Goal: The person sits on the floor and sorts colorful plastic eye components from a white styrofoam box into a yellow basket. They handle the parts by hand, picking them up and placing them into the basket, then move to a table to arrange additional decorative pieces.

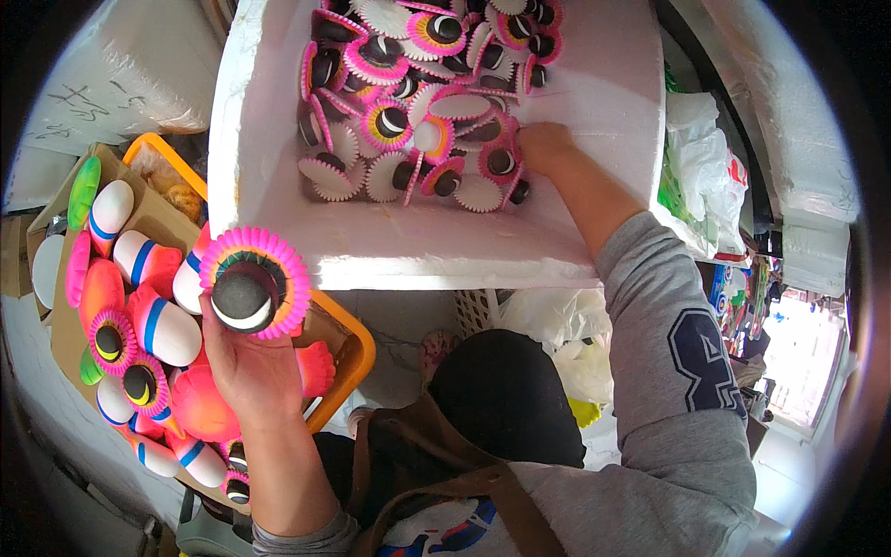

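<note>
My left hand (pixel 254 379) holds up a foam eye piece (pixel 254 278) with a pink scalloped rim, an orange and green ring, and a domed black pupil with a white crescent. Inside a white polystyrene box (pixel 452 273), my right hand (pixel 546 147) reaches to the right side of a heap of similar eye pieces (pixel 390 124). Its fingers are mostly hidden, so whether they grip a piece cannot be seen. Some pieces in the heap lie face up, while others show plain white backs with toothed edges.
An orange crate (pixel 358 341) and cardboard at the left carry several orange and white foam shapes with blue bands (pixel 170 333), two with eyes attached. White plastic bags (pixel 703 167) hang right of the box. Another plastic bag (pixel 557 313) lies below it.
</note>
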{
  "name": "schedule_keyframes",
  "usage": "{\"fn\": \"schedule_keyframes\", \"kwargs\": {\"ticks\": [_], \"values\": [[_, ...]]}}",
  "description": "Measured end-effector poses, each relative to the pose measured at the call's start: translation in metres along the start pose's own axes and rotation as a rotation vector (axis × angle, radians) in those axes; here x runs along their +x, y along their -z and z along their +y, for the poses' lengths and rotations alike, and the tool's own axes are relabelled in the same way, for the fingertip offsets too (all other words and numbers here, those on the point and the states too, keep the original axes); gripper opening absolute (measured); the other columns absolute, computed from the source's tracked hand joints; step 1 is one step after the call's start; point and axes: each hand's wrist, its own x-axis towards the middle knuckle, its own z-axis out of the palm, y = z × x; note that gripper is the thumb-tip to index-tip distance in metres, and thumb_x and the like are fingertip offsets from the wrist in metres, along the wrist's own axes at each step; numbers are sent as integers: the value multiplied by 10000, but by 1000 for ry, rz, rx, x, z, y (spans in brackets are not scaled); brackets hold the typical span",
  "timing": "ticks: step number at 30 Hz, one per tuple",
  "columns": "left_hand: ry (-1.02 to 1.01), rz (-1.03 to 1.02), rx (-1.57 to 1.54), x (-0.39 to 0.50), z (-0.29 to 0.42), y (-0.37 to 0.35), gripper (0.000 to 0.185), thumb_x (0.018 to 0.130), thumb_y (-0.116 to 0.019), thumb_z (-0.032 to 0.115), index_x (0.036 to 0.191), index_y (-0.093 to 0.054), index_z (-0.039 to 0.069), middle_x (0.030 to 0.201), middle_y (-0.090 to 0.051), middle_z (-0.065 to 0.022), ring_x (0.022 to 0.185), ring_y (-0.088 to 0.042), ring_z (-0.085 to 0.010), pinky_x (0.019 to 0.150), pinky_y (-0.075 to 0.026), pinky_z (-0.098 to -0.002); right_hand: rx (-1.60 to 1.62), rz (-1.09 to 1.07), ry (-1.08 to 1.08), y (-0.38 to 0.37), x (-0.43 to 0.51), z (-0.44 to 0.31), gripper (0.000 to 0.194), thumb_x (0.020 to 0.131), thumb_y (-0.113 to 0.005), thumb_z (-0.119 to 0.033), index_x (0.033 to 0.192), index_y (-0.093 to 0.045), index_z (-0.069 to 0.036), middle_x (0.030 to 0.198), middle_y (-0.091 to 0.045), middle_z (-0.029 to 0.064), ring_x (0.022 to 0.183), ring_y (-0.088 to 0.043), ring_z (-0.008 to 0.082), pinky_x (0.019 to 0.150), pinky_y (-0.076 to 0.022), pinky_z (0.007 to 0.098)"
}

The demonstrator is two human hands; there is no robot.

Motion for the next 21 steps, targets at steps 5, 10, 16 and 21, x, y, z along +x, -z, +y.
{"fn": "schedule_keyframes", "kwargs": {"ticks": [5,10,16,21], "values": [[-2,-6,-18,-1,-1,4,405,952,-350,340,1238,-425,63,1244,-490,-85,1170,-460,-227,980,-368,-406,238,386,34,-19,27,36,400,686,-654,-163,1054,-542,-56,1045,-601,166,974,-575,337,858,-454,418],[4,-14,-25,0,1,5,399,952,-356,333,1241,-424,66,1242,-493,-85,1165,-463,-230,981,-369,-408,333,220,38,-44,44,24,388,645,-687,-164,974,-520,-44,1038,-585,185,990,-549,361,853,-451,419],[8,17,-40,1,-1,4,398,950,-355,320,1245,-422,61,1237,-498,-96,1164,-467,-234,979,-378,-403,658,281,133,21,1,21,479,651,-688,-235,1055,-528,-34,1049,-588,173,946,-581,334,838,-463,392],[-8,23,-3,0,2,3,410,951,-341,309,1256,-418,47,1251,-492,-104,1164,-471,-239,987,-377,-400,962,725,483,103,-80,-33,448,634,-685,-113,1058,-547,-58,1025,-529,122,929,-559,266,783,-480,332]]}}
